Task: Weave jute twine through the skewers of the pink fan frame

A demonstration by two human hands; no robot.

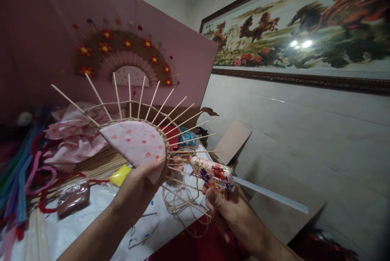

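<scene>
My left hand (154, 175) grips the lower right part of a half-round fan piece (134, 139) covered in pink dotted cloth. Thin wooden sticks (149, 100) fan out from its curved edge, and twine (166, 143) runs along that edge. A second line of twine crosses some sticks farther out. My right hand (225, 208) is wrapped round a flower-patterned hot glue gun (213, 173), its tip close to the sticks on the right of the fan piece. A whitish glue stick (271, 194) juts from the gun's back end. Loose twine (183, 208) hangs below the sticks.
A pink board (189, 49) bearing a finished-looking flowered half-ring stands behind. Crumpled dotted cloth (73, 131), a yellow packet (120, 175), a brown packet (74, 198) and coloured pipe cleaners (22, 188) lie on the left. A blue yarn ball (187, 137) sits behind the sticks.
</scene>
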